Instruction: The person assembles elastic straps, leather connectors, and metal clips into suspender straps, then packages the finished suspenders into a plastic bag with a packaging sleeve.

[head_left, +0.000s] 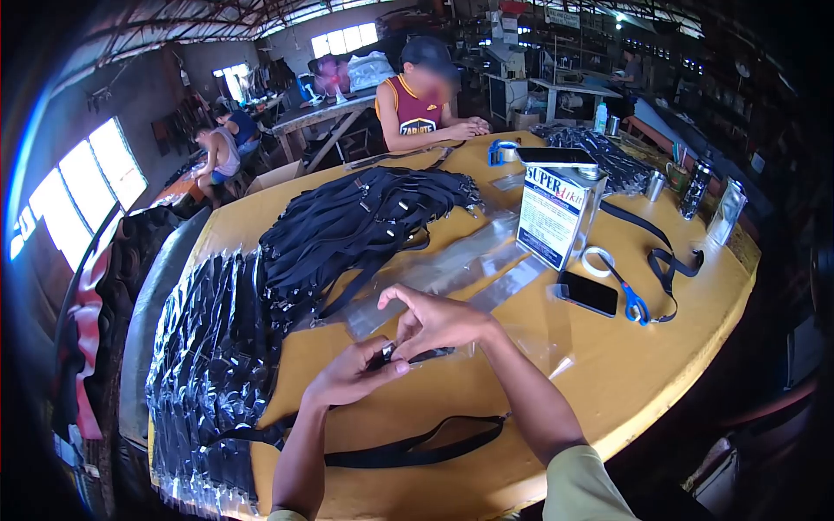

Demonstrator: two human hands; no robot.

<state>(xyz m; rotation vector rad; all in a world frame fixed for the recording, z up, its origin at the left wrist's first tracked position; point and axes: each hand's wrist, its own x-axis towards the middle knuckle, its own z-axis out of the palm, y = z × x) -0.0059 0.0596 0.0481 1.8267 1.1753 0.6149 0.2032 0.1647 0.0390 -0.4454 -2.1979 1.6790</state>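
My left hand (354,373) and my right hand (441,321) meet over the near middle of the table. Both are closed around a black strap (430,354), whose short dark end shows beneath my right hand. A small shiny piece shows between the fingers, too small to make out. Below my wrists a long loop of black strap (417,453) lies on the table. Just beyond my hands are flat clear plastic sleeves (452,265). A large heap of black straps (365,217) lies beyond them to the left.
Plastic-wrapped black straps (208,347) cover the table's left side. A cement can (552,213) bears a phone (556,157). Nearby lie another phone (588,293), a tape roll (599,260) and blue-handled scissors (637,306). A person (421,104) sits across the yellow table (678,347).
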